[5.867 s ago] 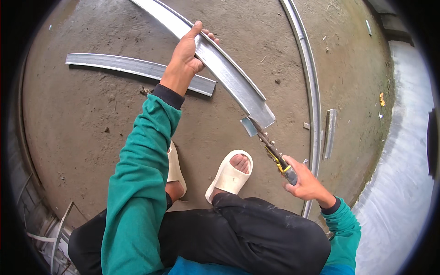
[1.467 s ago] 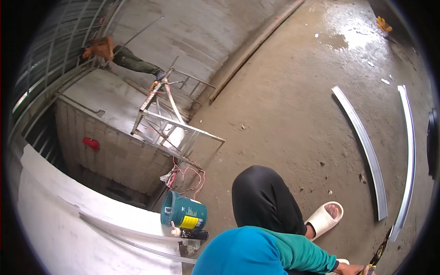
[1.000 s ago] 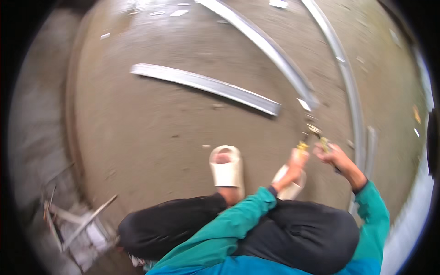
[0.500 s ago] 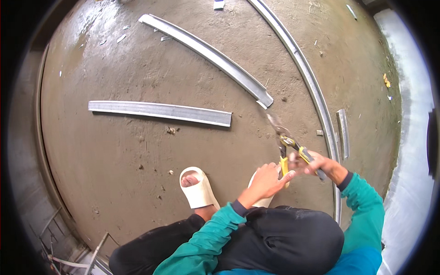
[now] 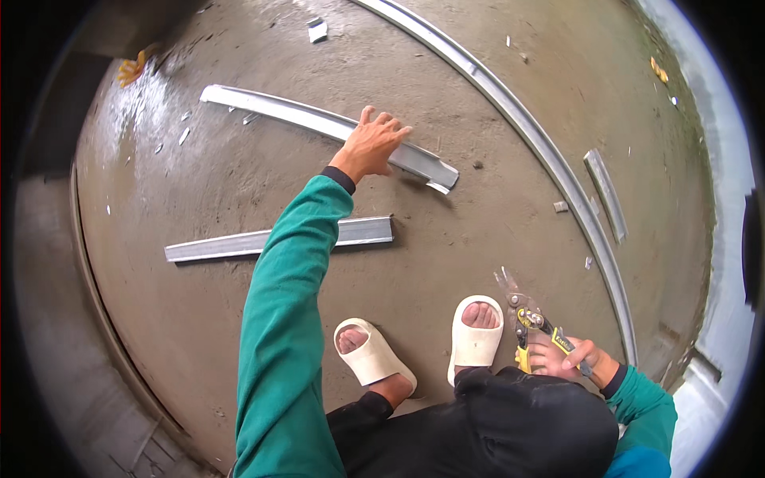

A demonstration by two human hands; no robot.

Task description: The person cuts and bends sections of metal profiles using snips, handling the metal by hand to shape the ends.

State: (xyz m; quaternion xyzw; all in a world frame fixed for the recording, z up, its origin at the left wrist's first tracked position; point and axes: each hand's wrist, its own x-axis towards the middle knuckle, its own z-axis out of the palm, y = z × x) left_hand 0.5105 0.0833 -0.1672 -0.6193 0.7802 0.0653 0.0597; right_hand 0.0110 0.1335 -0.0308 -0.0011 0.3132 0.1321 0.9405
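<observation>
My left hand (image 5: 373,145) reaches far forward and grips a silvery metal channel (image 5: 299,115) nearer its right end, fingers curled over the far edge. A flap of metal juts out at that end (image 5: 440,188). My right hand (image 5: 564,357) is low at the right, beside my right knee, closed around a pair of tin snips (image 5: 532,319) with yellow and black handles. The snips' handles are spread apart, and their blades point up and away, blurred. A second metal channel (image 5: 362,231) lies nearer to me, partly hidden under my left sleeve.
A long metal track (image 5: 550,159) curves along the right side of the floor. Beyond it lies a short channel piece (image 5: 606,193). Metal offcuts (image 5: 317,30) are scattered about. Both my feet, in cream slides (image 5: 476,341), rest on the damp concrete (image 5: 434,279). A pale wall (image 5: 721,159) stands at right.
My left hand has left the snips and moved forward onto the channel. My right hand has drawn the snips back toward my knee. The view has shifted.
</observation>
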